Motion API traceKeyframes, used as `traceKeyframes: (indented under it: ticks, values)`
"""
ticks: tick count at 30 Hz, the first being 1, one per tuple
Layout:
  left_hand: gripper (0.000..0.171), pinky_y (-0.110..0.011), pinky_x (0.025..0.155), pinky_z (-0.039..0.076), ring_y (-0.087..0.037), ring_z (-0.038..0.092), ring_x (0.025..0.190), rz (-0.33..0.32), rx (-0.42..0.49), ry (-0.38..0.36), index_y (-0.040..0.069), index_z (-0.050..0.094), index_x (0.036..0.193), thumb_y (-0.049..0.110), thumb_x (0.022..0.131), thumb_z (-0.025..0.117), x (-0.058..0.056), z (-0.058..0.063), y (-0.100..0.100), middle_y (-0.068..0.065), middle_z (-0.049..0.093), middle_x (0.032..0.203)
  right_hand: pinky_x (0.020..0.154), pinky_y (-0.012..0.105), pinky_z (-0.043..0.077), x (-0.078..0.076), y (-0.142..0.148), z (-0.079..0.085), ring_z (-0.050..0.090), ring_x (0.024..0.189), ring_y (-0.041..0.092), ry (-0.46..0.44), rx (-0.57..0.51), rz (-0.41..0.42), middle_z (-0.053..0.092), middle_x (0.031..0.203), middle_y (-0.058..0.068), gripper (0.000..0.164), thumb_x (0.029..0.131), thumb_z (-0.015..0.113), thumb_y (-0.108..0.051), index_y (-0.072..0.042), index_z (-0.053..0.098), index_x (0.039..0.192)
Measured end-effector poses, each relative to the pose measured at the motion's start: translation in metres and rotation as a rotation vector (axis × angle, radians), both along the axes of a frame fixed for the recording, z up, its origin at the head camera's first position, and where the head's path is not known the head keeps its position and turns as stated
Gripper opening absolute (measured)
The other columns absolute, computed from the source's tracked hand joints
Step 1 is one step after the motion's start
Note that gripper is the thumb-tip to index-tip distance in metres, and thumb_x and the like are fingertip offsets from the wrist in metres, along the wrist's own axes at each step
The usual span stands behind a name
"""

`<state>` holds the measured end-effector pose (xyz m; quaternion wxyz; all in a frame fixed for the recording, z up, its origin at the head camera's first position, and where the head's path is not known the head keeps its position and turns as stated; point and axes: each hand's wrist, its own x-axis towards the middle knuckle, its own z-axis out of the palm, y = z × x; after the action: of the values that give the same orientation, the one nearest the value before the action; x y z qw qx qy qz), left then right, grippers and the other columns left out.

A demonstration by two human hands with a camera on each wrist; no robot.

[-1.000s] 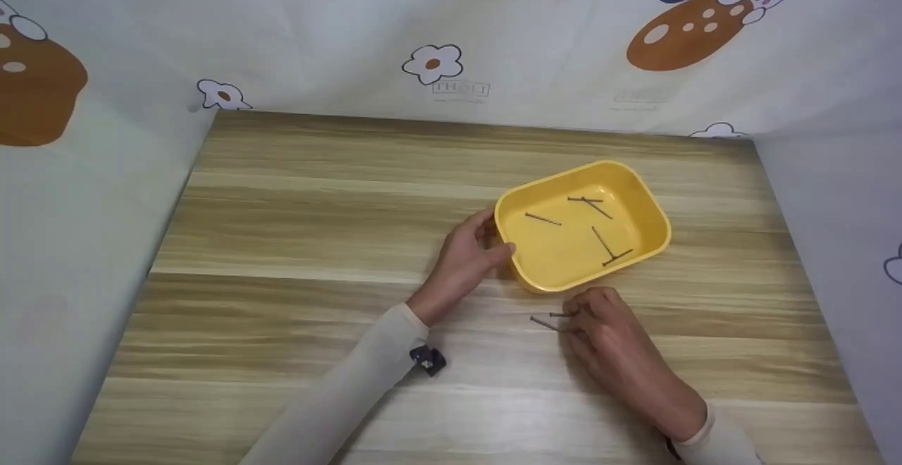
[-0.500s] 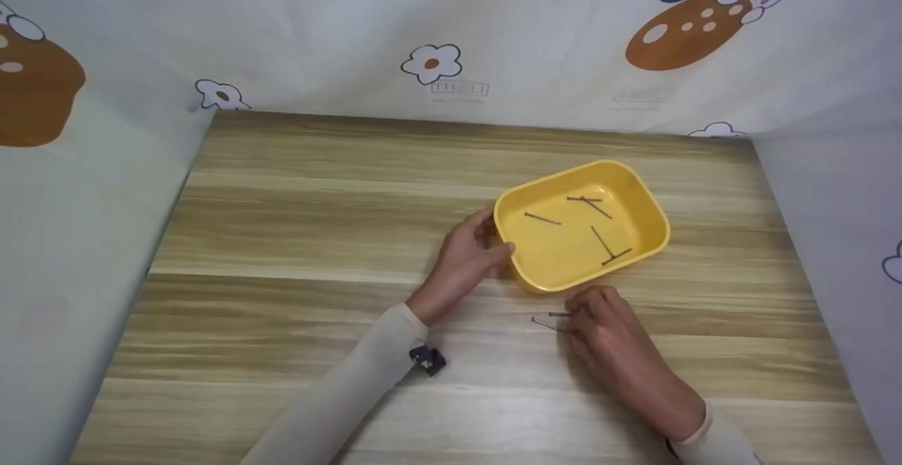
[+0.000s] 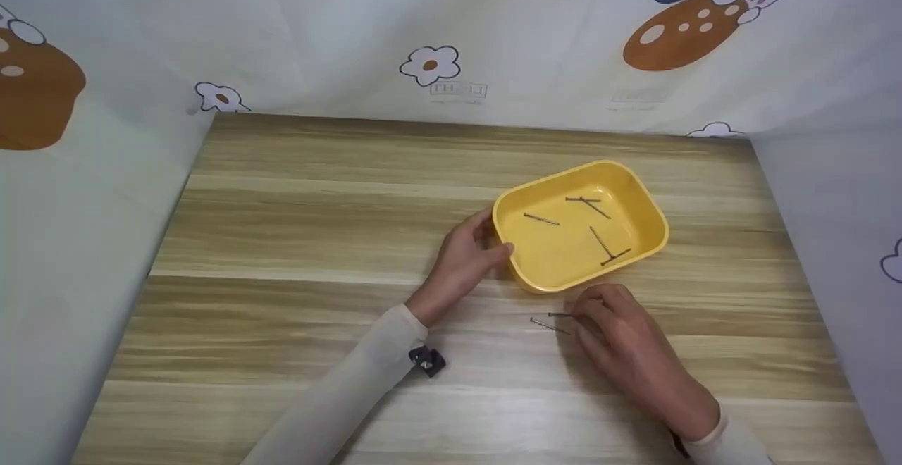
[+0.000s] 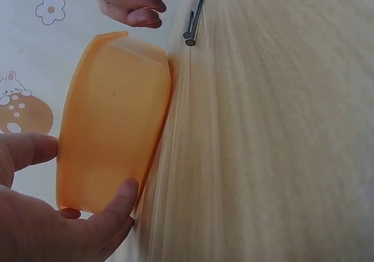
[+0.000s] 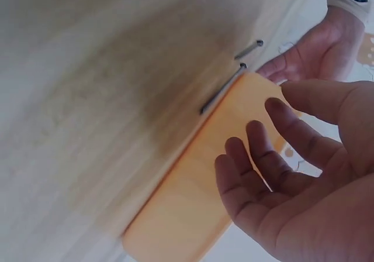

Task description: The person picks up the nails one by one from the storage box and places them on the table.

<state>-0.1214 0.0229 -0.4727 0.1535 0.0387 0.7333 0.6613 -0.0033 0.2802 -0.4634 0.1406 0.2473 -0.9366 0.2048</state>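
At the left end of a yellow plastic box (image 3: 546, 257), my left hand (image 3: 461, 257) holds the wall, thumb at the rim. The left wrist view shows the fingers spread around that end of the box (image 4: 114, 121). Several thin metal nails (image 3: 541, 219) lie scattered on the box floor. Two more nails (image 3: 550, 325) rest on the table just in front of the box. My right hand (image 3: 627, 342) is right beside them, fingertips near their right ends. Its fingers curve loosely with nothing between them in the right wrist view, where both table nails (image 5: 223, 88) show apart from the hand.
The wood-grain table (image 3: 303, 225) extends widely to the left of the box. A printed cloth (image 3: 338, 42) with flowers and a rabbit hangs behind the table and along its sides. A small black device (image 3: 427, 360) sits at the left sleeve.
My right hand has shifted slightly right, and its fingers have come away from the nails, showing more of the nearer one. The left hand and box stay in place.
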Motion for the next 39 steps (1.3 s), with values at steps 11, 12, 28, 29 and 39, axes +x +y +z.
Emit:
traceKeyframes:
  ticks: [11,12,28,29,39]
  values:
    - [0.077,-0.039,0.123,0.046,-0.026,0.058,0.140,-0.004,-0.023,0.026,-0.001,0.046,0.164,0.010,0.096,0.079,0.000,0.000,0.000,-0.013,0.062,0.156,0.105,0.011,0.048,-0.007,0.003,0.019,0.068,0.114,0.012,-0.015,-0.162,-0.061,0.070,0.121,-0.002,0.036,0.085,0.089,0.009,-0.012,0.081,0.114]
    - [0.077,-0.039,0.123,0.046,-0.025,0.058,0.140,-0.002,-0.023,0.023,-0.001,0.046,0.164,0.010,0.096,0.079,0.000,0.000,0.000,-0.013,0.061,0.156,0.107,0.010,0.047,-0.008,0.003,0.020,0.069,0.115,0.013,-0.013,-0.179,-0.066,0.070,0.121,-0.002,0.037,0.085,0.088,0.010,-0.012,0.081,0.114]
    - [0.077,-0.037,0.120,0.048,-0.025,0.057,0.140,-0.003,0.032,0.034,-0.002,0.045,0.164,0.008,0.096,0.079,0.001,-0.002,-0.001,-0.014,0.060,0.157,0.101,0.006,0.045,-0.027,0.012,0.025,0.069,0.105,0.022,0.048,-0.294,-0.115,0.071,0.113,0.005,0.029,0.084,0.088,0.013,-0.003,0.080,0.108]
    - [0.077,-0.037,0.121,0.048,-0.025,0.056,0.141,-0.003,0.031,0.033,-0.002,0.045,0.164,0.008,0.096,0.079,0.001,-0.002,-0.001,-0.014,0.060,0.157,0.100,0.006,0.045,-0.029,0.012,0.025,0.069,0.104,0.021,0.048,-0.295,-0.118,0.072,0.112,0.006,0.029,0.084,0.087,0.013,-0.003,0.080,0.107]
    - [0.076,-0.037,0.119,0.049,-0.025,0.058,0.139,0.000,0.005,0.036,-0.001,0.047,0.164,0.008,0.096,0.079,0.001,-0.001,0.000,-0.014,0.062,0.154,0.090,0.010,0.049,-0.049,0.015,0.022,0.069,0.103,0.023,-0.052,-0.260,-0.185,0.072,0.113,0.007,0.019,0.091,0.086,0.005,-0.003,0.080,0.108]
